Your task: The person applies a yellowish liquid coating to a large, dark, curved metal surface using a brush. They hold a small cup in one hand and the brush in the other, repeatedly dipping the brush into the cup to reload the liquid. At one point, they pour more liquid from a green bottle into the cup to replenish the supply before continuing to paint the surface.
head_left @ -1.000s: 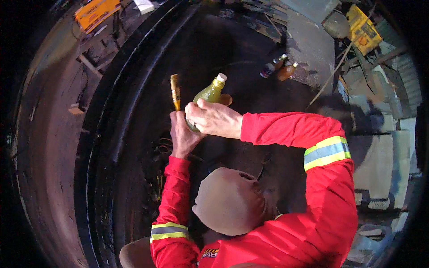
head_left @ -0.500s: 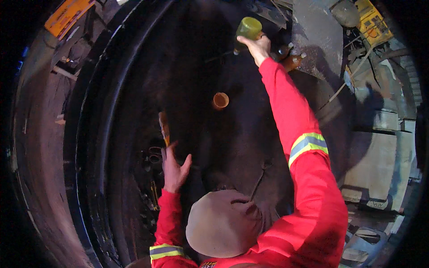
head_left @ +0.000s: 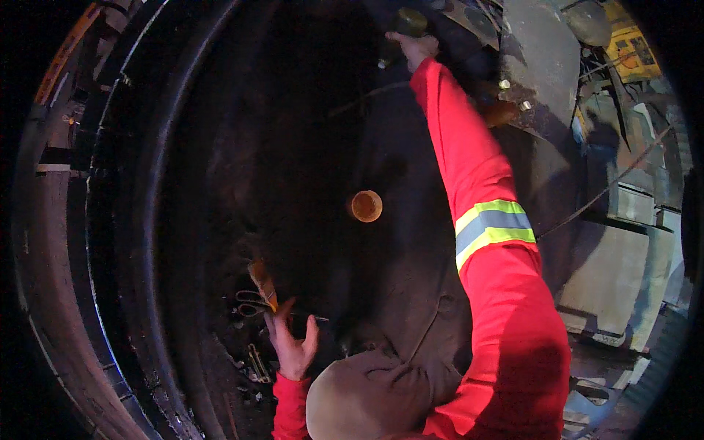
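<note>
From the cup, the brush is at 8 o'clock, in the left hand, beside the scissors. A bottle is near 12 o'clock, in the right hand. Two more bottles are at 2 o'clock.

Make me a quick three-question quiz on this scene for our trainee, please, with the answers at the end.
1. Multiple choice: which hand holds the brush? A) right B) left C) neither
2. True or false: the right hand is touching the round orange cup.
3. Fill in the blank: the right hand grips a green ____.

Key:
1. B, the left hand.
2. False; it is well away from it.
3. Bottle.
</note>
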A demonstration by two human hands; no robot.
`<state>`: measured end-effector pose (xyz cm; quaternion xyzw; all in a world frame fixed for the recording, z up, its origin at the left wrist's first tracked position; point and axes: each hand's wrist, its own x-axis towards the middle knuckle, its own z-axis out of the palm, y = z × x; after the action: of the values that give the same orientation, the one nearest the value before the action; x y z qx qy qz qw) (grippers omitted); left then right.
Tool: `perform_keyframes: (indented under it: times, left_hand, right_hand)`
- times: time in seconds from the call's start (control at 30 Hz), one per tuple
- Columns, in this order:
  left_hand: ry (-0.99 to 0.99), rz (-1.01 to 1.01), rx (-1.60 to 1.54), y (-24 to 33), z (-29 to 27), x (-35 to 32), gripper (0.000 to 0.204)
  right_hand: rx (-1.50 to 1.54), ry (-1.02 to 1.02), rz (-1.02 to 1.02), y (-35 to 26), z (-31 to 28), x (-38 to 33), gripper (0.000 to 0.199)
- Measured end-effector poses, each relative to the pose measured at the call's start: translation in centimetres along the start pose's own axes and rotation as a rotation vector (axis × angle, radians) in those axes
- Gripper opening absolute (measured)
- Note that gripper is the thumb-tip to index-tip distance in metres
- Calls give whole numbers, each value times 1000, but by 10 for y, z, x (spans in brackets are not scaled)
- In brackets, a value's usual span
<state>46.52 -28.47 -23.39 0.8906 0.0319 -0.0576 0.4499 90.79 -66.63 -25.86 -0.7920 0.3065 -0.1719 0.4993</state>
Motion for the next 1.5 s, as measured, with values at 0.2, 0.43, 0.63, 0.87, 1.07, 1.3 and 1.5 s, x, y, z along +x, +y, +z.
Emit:
perform_keyframes:
  times: [0.2,0.43,0.63,0.87,1.07,1.3,1.5]
  left_hand:
    - [6,-43,-26,5,8,11,47]
    - [-36,-57,-32,8,12,14,45]
    - [-25,63,-1,3,20,16,45]
    - [-17,-45,-27,1,14,15,46]
    - [-1,-52,-20,-2,13,15,46]
    - [-14,-61,-29,-7,15,11,47]
    - [-25,-74,-21,-4,14,11,46]
  right_hand:
    - [-82,75,77,7,20,46,83]
    - [-174,-136,-191,44,37,103,62]
    - [-188,93,-666,85,44,164,71]
    - [146,32,-562,62,52,117,78]
    - [-89,238,-410,49,56,99,78]
    - [-225,165,-413,40,39,93,81]
    - [-321,149,-34,23,35,84,77]
